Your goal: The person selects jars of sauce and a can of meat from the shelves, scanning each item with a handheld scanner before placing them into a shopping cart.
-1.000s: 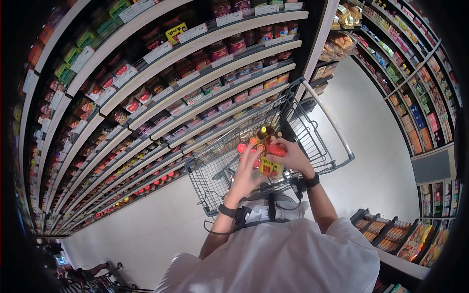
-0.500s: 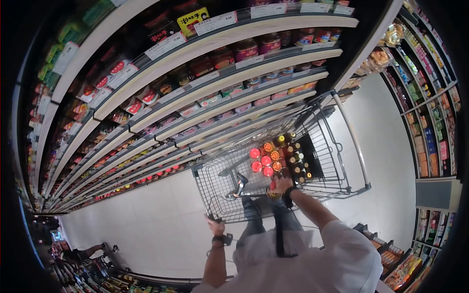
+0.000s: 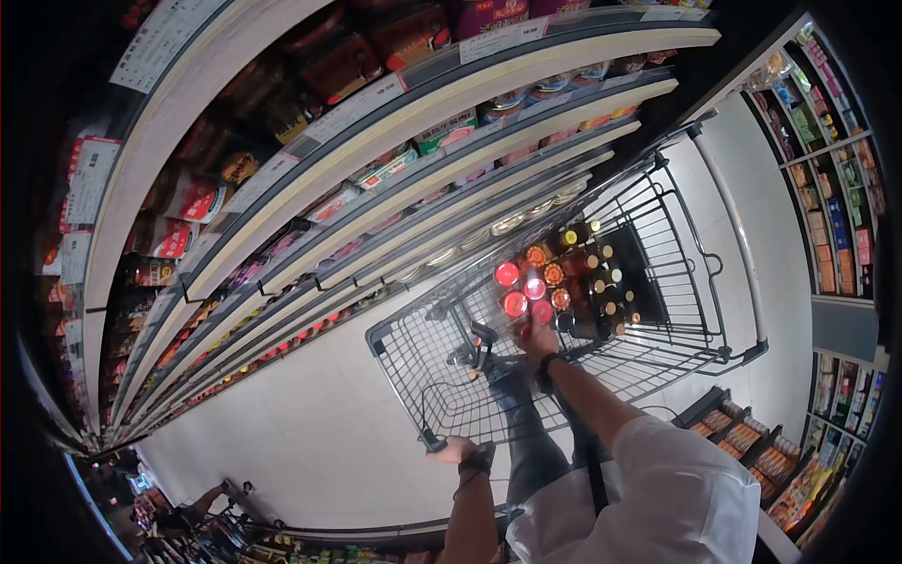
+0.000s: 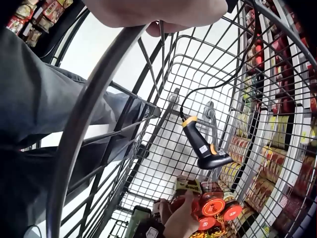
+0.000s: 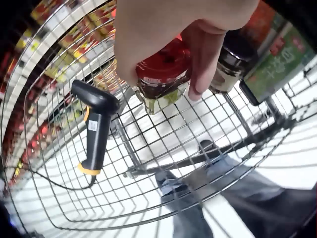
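Note:
At the cart's near left corner, the left hand (image 3: 453, 449) grips the rim; in the left wrist view this hand (image 4: 163, 12) lies over the grey bar (image 4: 91, 94). The right hand (image 3: 538, 340) reaches into the cart and holds a jar (image 3: 541, 312) beside other red-lidded jars (image 3: 514, 303). From the right wrist, the fingers and thumb of that hand (image 5: 183, 20) are round the dark red jar (image 5: 163, 72), whose lower part shows. Orange-topped jars (image 3: 553, 274) and dark bottles (image 3: 606, 287) stand close by.
A black scanner (image 4: 198, 146) with a cable lies in the cart's wire basket, apart from the jars. Stocked shelves (image 3: 423, 80) run along the cart's far side. Shelves (image 3: 832, 207) also stand at right, and a low snack rack (image 3: 747, 442) is behind the cart.
The left hand has left the jars and gone to the cart's corner. The right hand has lowered into the cart and shifted towards the red-lidded jars. The head view has moved nearer the shelves.

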Tool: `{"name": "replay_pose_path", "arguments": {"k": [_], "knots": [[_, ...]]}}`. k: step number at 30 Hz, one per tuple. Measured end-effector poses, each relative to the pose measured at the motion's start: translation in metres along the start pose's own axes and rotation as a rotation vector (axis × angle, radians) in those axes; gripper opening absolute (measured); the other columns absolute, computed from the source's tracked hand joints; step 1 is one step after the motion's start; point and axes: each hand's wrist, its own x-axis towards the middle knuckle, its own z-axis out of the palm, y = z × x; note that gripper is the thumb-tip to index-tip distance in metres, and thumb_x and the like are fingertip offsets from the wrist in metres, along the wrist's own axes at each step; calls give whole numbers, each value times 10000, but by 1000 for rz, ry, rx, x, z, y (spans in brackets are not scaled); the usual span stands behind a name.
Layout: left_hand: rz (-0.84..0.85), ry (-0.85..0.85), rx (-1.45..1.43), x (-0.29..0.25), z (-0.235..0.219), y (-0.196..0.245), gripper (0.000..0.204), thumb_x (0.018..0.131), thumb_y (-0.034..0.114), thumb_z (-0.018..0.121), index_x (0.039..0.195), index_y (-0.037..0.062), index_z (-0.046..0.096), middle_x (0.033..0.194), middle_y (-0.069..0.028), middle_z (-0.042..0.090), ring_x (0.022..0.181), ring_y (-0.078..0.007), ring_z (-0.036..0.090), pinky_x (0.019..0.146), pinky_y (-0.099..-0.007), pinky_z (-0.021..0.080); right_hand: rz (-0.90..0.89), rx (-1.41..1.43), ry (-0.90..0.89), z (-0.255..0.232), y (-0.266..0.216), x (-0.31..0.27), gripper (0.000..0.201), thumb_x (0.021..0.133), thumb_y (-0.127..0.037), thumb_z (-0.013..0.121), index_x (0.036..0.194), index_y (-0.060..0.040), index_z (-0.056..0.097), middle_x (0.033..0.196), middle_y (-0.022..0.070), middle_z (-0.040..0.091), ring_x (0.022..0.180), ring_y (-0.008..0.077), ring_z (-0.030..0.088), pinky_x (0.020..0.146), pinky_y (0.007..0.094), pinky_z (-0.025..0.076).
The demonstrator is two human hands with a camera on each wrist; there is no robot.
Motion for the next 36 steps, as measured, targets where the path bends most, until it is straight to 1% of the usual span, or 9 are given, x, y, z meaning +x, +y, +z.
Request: {"name": "replay_pose_path", "arguments": {"k": [2, 4, 16, 23, 26, 30, 31, 34, 36], "knots": [[-38, 299, -128, 30, 31, -44, 509, 836, 436, 707, 1262, 186, 586, 1248, -18, 607, 1068, -201, 589, 969, -395, 437, -193, -140, 94, 29, 17, 23, 744, 794, -437, 688, 1364, -41, 422, 866, 182, 702, 850, 360, 709, 724, 465, 581], [-74, 12, -288, -30, -7, 20, 462, 920, 298, 643, 1347, 191, 502, 1284, -15, 572, 1042, -221, 582, 1021, -415, 408, -218, -276, 27, 12, 3, 21, 715, 823, -450, 661, 1340, -14, 429, 877, 177, 712, 830, 338, 718, 704, 460, 580], [-319, -121, -469, -39, -3, 51, 628, 924, 278, 632, 1452, 139, 321, 1373, -80, 528, 1181, -272, 538, 1054, -497, 397, -158, -226, 216, 61, -3, 47, 425, 907, -430, 550, 1104, -56, 591, 816, 151, 723, 784, 368, 691, 855, 497, 492], [-340, -218, -532, -40, -17, 64, 732, 927, 266, 625, 1513, 109, 215, 1425, -117, 502, 1263, -302, 513, 1073, -545, 391, 20, -101, -94, -72, -13, -36, 745, 917, -605, 533, 1419, -74, 391, 1124, 244, 682, 1050, 404, 681, 898, 528, 534], [-344, -250, -574, -45, -25, 72, 778, 928, 261, 622, 1539, 96, 170, 1447, -133, 491, 1298, -315, 502, 1081, -565, 388, -14, -19, -104, -75, 57, -15, 617, 917, -616, 524, 1340, -171, 578, 1140, 192, 708, 1053, 338, 697, 926, 496, 530], [-359, -222, -671, -61, -37, 86, 840, 929, 254, 618, 1573, 79, 109, 1477, -155, 477, 1344, -332, 487, 1092, -593, 385, 11, 284, -183, -229, 17, -144, 537, 932, -533, 574, 1218, -89, 672, 1033, 199, 729, 984, 357, 698, 877, 457, 540], [-349, -196, -712, -72, -46, 93, 855, 929, 253, 617, 1582, 74, 94, 1484, -160, 473, 1356, -336, 483, 1095, -600, 384, -46, 203, -104, -209, 56, -129, 515, 932, -523, 575, 1193, -91, 680, 1016, 195, 731, 961, 355, 701, 861, 460, 541], [141, -48, -626, 20, 45, 1, 806, 902, -46, 505, 1554, 31, 38, 1365, -228, 537, 1260, -379, 551, 1035, -495, 483, -178, -24, 58, -214, 107, -147, 435, 901, -493, 593, 1076, -108, 696, 961, 194, 727, 936, 381, 695, 826, 472, 547], [162, -58, -460, 7, 22, 15, 775, 875, -34, 556, 1504, -6, 105, 1272, -256, 571, 1161, -384, 602, 972, -486, 511, -60, -212, 62, -210, 132, -166, 413, 894, -489, 593, 1052, -124, 706, 965, 179, 732, 928, 379, 696, 806, 489, 554]]}}
